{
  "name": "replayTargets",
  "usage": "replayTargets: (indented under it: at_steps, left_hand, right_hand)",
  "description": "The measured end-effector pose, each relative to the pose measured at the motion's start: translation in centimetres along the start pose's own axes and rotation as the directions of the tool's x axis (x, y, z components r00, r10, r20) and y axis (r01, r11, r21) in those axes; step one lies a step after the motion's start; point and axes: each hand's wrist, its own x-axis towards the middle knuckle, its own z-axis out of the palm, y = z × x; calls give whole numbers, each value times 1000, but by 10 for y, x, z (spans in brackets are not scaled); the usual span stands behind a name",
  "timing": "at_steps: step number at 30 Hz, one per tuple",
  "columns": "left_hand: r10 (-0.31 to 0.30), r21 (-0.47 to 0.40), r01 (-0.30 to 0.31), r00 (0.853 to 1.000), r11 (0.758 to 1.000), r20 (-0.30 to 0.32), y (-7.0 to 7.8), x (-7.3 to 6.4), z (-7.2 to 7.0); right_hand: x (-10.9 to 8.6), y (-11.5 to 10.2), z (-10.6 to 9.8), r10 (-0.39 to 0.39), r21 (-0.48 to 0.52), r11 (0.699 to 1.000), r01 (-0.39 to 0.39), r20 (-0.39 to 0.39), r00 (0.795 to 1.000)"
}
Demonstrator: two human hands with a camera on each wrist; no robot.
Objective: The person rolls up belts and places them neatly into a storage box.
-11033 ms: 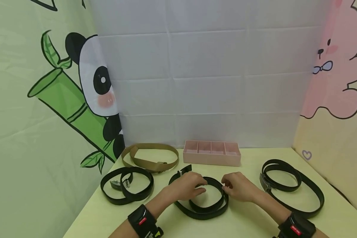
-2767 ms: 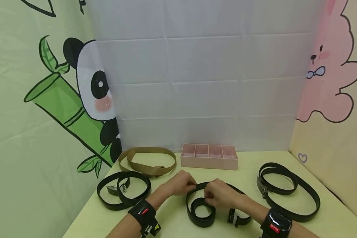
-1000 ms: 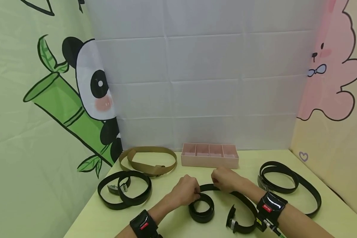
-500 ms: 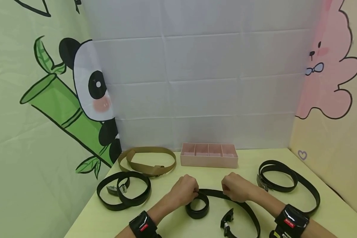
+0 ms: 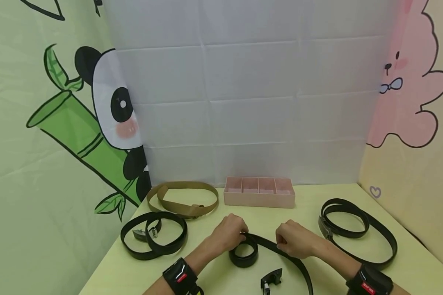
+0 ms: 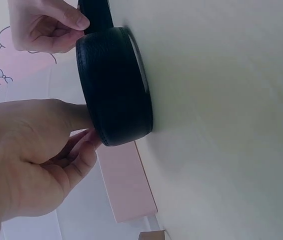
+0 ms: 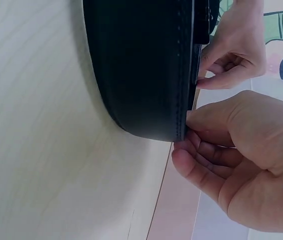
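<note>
- I see the belt (image 5: 263, 242) on the table (image 5: 306, 205), left hand (image 5: 229, 232) pinching its coil (image 5: 243, 262), right hand (image 5: 294, 240) pinching the strap
- strap runs rightward from the coil, bending camera-ward; coil's nearer the left hand

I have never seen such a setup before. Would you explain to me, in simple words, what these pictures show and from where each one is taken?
There is no robot: these are a person's bare left hand and right hand, with a black wristband on each arm. The wide picture comes from a camera on the head. The two closer, sideways-looking ones come from cameras on the wrists. On the table lie a tan belt, a left black belt, a right black belt and a pink box with four compartments. Between the arms is the middle black belt, partly coiled. The left hand holds it at the coil; the right hand pinches the strap farther along.
</note>
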Motion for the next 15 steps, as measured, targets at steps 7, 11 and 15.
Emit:
replayTargets:
  at_steps: [7, 11, 15]
  left_hand:
    - [-16, 42, 14, 998, 999, 59, -4, 8, 0]
    - [2, 29, -4, 997, 1000, 77, -5, 9, 0]
    - [12, 22, -14, 996, 1000, 85, -8, 10, 0]
  right_hand:
    - [-2, 2, 0, -15, -17, 1000, 14, -31, 999]
    - [-16, -4, -12, -85, 8, 996, 85, -31, 996]
    - [-42, -18, -31, -173, 43, 985, 169, 117, 978]
